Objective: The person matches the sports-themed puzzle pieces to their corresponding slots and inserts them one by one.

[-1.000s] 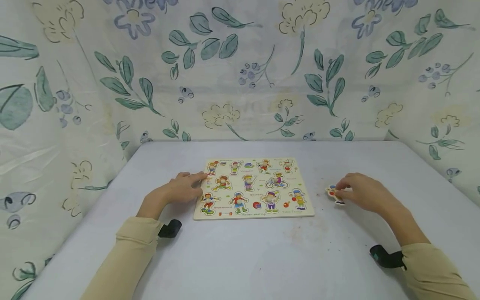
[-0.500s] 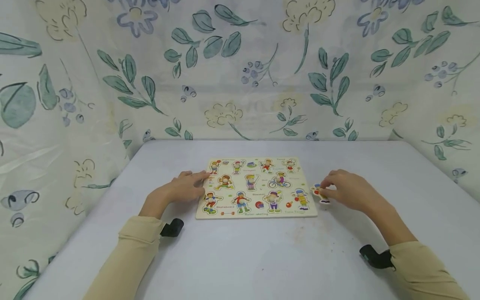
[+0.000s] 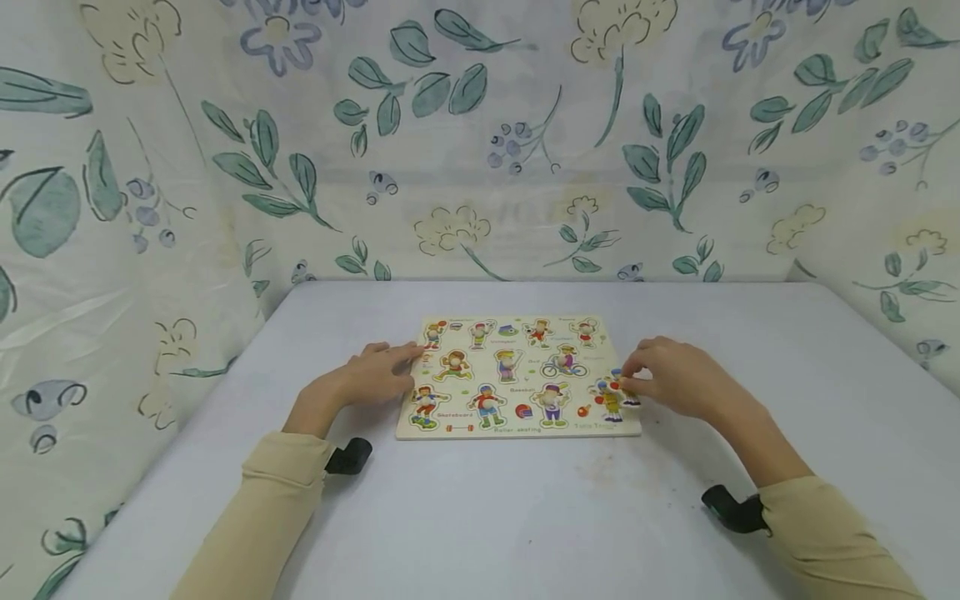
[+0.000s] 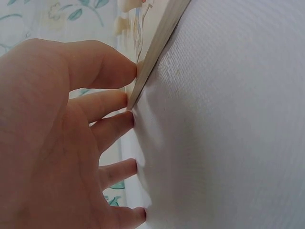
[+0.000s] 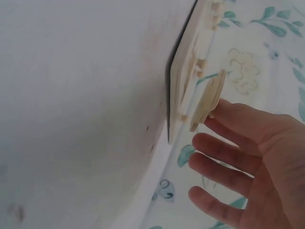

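Note:
A pale wooden peg puzzle board (image 3: 406,428) lies flat on the white table. Colourful figures of children at sports fill it, several with a small round knob. My left hand (image 3: 366,379) is at its left edge, thumb and index finger touching the edge while the other fingertips rest on the table. Between the thumb and index finger of my right hand (image 3: 688,380) is a loose puzzle piece (image 5: 208,102), a child figure. That piece is held just above the board's right edge, tilted and apart from it in the right wrist view. Its face is partly hidden by my fingers.
The white table (image 3: 480,517) stretches around the board, with small brownish smudges near its right front. Behind it and at the sides hangs a floral curtain (image 3: 517,225). A black wrist camera mount (image 3: 733,510) sits below each forearm.
My right hand has carried the puzzle piece leftward, from the table on the right to over the board's right edge. The left hand stays at the board's left edge.

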The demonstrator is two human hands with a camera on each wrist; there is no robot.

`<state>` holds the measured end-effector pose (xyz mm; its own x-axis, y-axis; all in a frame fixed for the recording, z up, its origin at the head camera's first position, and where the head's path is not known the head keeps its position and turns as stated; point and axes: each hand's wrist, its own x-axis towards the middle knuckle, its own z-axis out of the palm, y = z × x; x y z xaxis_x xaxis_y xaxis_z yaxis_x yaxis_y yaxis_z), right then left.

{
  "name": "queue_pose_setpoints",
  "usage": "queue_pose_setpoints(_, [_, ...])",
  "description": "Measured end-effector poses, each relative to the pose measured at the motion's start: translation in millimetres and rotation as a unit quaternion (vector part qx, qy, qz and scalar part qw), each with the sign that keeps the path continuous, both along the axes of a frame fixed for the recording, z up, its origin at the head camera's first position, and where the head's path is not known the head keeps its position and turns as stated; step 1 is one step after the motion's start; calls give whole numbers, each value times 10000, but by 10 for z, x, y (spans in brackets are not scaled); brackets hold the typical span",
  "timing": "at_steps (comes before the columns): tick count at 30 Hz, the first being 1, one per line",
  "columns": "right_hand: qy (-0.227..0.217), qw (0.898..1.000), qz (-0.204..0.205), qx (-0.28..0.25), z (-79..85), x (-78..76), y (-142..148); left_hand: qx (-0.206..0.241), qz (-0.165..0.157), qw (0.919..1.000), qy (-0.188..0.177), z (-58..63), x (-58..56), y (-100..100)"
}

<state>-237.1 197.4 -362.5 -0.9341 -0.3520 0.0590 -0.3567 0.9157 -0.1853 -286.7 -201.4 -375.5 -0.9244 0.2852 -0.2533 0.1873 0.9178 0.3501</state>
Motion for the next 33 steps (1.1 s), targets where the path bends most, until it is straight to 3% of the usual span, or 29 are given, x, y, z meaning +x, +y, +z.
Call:
queue_pose_setpoints(13, [-289,9993,75,209,-80,-77,-160,-61,44,10000,-6,-16,-3,20])
queue_pose_setpoints(33, [-604,9981,-26,123,-83,-48,-232,-88,-11,10000,18,-16,-17,9])
